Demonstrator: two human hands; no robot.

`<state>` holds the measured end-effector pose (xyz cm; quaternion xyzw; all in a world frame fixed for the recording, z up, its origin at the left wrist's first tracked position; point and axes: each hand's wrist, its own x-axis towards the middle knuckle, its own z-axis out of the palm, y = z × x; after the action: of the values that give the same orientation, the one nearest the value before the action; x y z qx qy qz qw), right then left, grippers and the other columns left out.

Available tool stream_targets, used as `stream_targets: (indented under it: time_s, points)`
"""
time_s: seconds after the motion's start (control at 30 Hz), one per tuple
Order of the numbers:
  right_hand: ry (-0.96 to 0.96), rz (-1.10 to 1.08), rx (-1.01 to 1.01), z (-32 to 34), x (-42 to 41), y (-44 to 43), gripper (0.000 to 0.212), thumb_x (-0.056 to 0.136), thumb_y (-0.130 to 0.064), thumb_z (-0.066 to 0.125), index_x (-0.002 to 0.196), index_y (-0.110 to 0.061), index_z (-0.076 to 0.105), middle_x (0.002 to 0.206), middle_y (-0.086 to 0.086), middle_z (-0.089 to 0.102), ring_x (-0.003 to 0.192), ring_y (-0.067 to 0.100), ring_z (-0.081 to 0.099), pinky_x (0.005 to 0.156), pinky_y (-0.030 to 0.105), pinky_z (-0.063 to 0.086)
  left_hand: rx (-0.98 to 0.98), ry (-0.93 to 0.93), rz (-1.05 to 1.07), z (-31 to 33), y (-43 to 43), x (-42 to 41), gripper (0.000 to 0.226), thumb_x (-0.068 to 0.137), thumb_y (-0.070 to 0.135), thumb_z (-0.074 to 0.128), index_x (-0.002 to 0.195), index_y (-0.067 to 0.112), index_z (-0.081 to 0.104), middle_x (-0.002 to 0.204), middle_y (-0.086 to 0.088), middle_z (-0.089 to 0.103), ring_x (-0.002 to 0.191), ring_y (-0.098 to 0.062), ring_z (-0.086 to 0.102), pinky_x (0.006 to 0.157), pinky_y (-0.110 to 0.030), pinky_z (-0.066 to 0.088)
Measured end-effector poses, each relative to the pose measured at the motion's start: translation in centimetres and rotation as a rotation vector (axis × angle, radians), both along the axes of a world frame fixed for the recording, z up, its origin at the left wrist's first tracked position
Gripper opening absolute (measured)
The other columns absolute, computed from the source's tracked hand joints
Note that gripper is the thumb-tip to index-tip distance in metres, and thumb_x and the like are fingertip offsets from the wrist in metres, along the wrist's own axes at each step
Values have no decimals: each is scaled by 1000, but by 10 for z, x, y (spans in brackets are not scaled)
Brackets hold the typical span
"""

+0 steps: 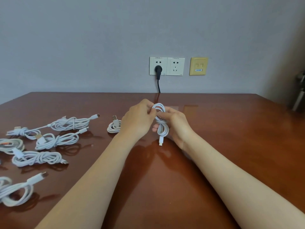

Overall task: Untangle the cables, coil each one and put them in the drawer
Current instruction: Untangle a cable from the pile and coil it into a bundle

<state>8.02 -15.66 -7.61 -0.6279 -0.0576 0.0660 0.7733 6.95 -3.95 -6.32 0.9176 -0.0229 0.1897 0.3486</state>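
White cable, wound into a narrow hank: held just above the desk, mid-desk, between both hands. Long axis pointing away from the body, loop end far, plug end near and hanging free. Left hand pinching the far loop from the left; right hand curled round the hank's waist from the right, fingers beneath. Both touching it, neither nearer. Likely step: locking the last turn before setting it down. On the desk to the left: small coil just beside the left wrist, then finished coils spread toward the left edge. Nothing between hank and desk. No drawer in view, so no telling which way to carry. On the wall behind: sockets, black plug in one.
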Motion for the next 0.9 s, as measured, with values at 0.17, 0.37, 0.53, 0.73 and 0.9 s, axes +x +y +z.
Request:
stream_targets:
  time_s: [0.17, 0.37, 0.53, 0.73, 0.9]
  points:
    - [-81, -20, 43, -7, 1, 5, 18, 92, 1, 50, 104, -7, 60, 80, 8, 60, 53, 16, 59, 69, 34, 56, -30, -9, 41, 0, 5, 5, 16, 94, 32, 47, 105, 25, 57, 109, 5, 64, 101, -22, 58, 86, -37, 46]
    - [-110, -255, -41, -9, 4, 5, 16, 89, 1, 56, 100, -8, 62, 69, 3, 59, 48, 14, 49, 52, 27, 46, -12, -17, -81, 0, 2, 3, 11, 93, 34, 48, 98, 29, 56, 103, 8, 67, 84, -25, 62, 79, -36, 50]
    - [-505, -427, -461, -22, 6, 4, 21, 84, -2, 58, 100, -14, 65, 77, -8, 58, 63, 1, 48, 66, 10, 39, -393, 88, -149, 3, -6, -2, 42, 88, 53, 50, 95, 13, 60, 85, 2, 63, 70, -19, 63, 73, -34, 55]
    - [-795, -466, -660, -23, -3, 12, 37, 79, 3, 58, 114, -8, 56, 99, -1, 49, 75, -1, 39, 67, 8, 33, -489, 16, -96, -9, -2, 6, 18, 84, 27, 59, 70, 21, 51, 77, -2, 65, 74, -22, 64, 81, -39, 55]
    - [-689, -403, -749, -21, -11, 11, 27, 88, -9, 51, 115, -10, 48, 108, 10, 60, 94, 32, 57, 70, 31, 38, -490, -122, -119, -15, -9, -4, 16, 87, 18, 60, 79, 26, 49, 80, 12, 55, 77, -7, 52, 67, -12, 38]
